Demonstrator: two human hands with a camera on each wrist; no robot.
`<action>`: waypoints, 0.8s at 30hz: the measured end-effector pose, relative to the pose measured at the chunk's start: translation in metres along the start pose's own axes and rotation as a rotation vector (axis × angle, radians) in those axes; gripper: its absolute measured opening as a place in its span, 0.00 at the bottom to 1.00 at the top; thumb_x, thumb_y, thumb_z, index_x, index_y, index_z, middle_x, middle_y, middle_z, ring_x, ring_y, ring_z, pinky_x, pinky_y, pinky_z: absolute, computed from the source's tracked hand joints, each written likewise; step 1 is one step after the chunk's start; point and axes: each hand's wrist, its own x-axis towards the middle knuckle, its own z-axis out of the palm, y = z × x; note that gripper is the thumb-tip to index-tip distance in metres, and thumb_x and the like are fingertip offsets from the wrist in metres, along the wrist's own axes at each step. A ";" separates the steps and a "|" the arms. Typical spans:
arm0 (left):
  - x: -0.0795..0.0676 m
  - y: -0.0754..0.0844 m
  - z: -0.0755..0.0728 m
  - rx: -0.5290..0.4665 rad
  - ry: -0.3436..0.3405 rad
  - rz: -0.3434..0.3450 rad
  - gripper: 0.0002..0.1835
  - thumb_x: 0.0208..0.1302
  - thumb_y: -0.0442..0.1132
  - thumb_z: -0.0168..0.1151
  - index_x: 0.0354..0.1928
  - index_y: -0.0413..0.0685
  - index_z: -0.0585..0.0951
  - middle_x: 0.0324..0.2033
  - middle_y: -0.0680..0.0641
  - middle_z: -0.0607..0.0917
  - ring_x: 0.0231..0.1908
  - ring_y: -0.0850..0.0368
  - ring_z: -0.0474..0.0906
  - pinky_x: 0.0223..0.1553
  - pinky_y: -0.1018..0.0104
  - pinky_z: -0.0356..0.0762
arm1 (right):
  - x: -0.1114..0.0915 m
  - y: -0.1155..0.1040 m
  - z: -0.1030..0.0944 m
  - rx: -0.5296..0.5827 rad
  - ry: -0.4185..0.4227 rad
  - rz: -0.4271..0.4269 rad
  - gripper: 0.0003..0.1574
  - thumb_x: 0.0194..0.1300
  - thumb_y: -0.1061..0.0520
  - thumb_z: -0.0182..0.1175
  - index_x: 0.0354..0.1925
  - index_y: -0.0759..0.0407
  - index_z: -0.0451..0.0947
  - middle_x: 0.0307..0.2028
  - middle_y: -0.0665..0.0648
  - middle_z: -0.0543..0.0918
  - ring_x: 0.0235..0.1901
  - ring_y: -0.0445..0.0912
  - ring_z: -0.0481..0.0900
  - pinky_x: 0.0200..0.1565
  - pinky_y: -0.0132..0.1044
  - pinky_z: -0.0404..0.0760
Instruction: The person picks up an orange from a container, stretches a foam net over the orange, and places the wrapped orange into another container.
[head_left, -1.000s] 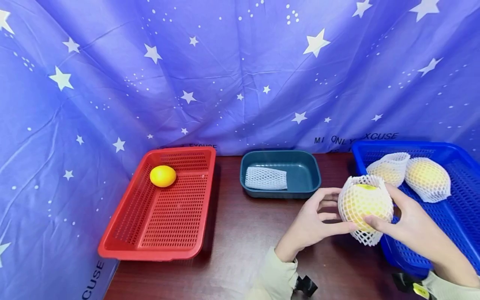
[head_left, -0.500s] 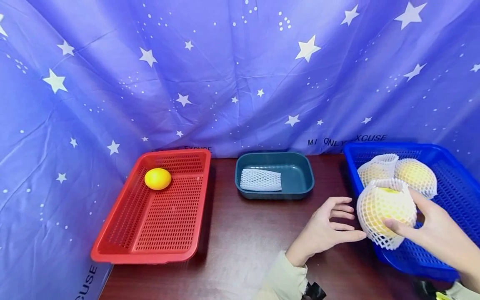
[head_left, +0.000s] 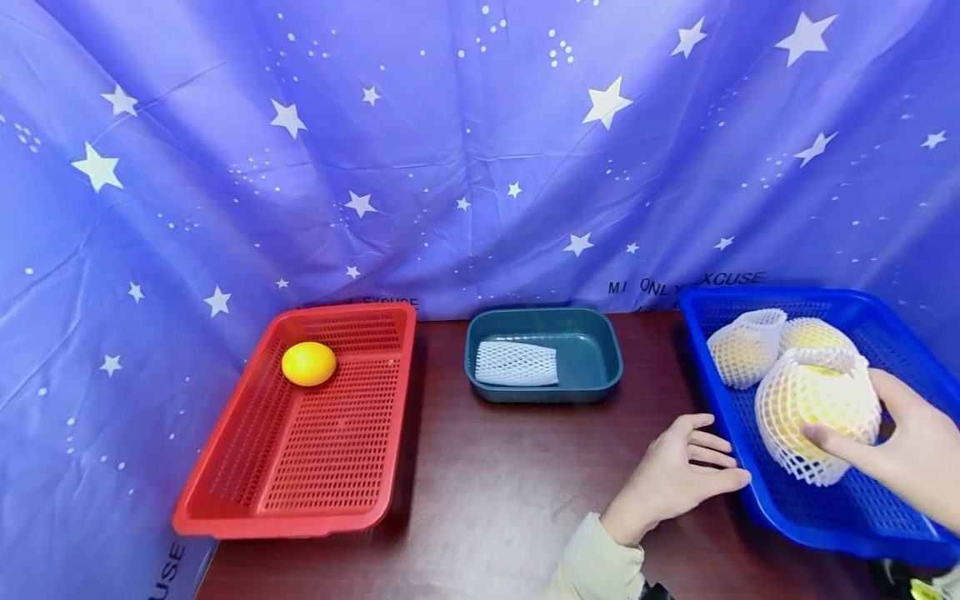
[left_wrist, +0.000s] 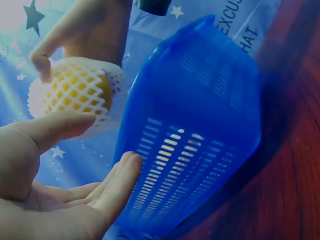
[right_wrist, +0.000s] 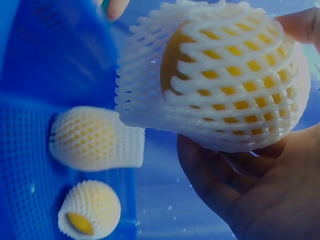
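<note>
My right hand (head_left: 918, 446) grips a yellow fruit in a white foam net (head_left: 817, 417), its thumb on the near side. The fruit is over the blue basket (head_left: 847, 529); its loose net end shows in the right wrist view. Two more netted fruits, one (head_left: 744, 350) at the left and another (head_left: 816, 333) partly hidden behind the held one, lie in that basket. Beside the basket's left rim is my left hand (head_left: 675, 473), fingers loosely spread and holding nothing. Whether its fingertips touch the rim, I cannot tell.
A red basket (head_left: 341, 425) on the left holds one bare yellow fruit (head_left: 309, 364). At the back middle stands a dark green tray (head_left: 588, 354) with a flat white foam net (head_left: 516, 364) in it. A blue starry curtain (head_left: 420, 150) hangs behind the table.
Both hands held the netted fruit at first. My left hand has let go and stays by the basket's left side, while my right hand has carried the fruit right, over the blue basket.
</note>
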 end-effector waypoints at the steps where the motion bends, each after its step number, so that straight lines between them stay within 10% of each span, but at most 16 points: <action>1: 0.000 -0.001 0.000 -0.004 0.008 0.005 0.34 0.57 0.31 0.71 0.65 0.51 0.70 0.41 0.64 0.84 0.36 0.74 0.81 0.39 0.79 0.78 | 0.002 0.000 -0.001 -0.021 -0.013 0.016 0.47 0.54 0.48 0.74 0.55 0.79 0.63 0.37 0.74 0.75 0.26 0.28 0.66 0.19 0.29 0.66; 10: 0.001 -0.006 0.006 -0.029 0.069 0.012 0.35 0.51 0.26 0.73 0.62 0.54 0.73 0.40 0.65 0.81 0.37 0.75 0.78 0.37 0.78 0.78 | 0.019 0.012 -0.001 -0.067 -0.104 0.082 0.51 0.58 0.44 0.71 0.55 0.83 0.60 0.37 0.79 0.75 0.29 0.65 0.77 0.21 0.39 0.72; 18: 0.002 -0.006 0.010 -0.060 0.121 -0.029 0.36 0.48 0.25 0.75 0.58 0.59 0.74 0.36 0.66 0.80 0.34 0.75 0.78 0.35 0.78 0.78 | 0.038 0.026 0.005 -0.073 -0.243 0.080 0.49 0.61 0.42 0.67 0.52 0.84 0.61 0.35 0.78 0.77 0.29 0.61 0.79 0.22 0.44 0.76; 24: 0.002 -0.007 0.012 -0.072 0.141 -0.049 0.36 0.46 0.25 0.75 0.57 0.60 0.74 0.35 0.67 0.80 0.33 0.75 0.78 0.34 0.78 0.78 | 0.052 0.034 0.012 -0.173 -0.406 0.086 0.67 0.63 0.34 0.62 0.61 0.94 0.49 0.49 0.94 0.64 0.43 0.82 0.71 0.34 0.63 0.78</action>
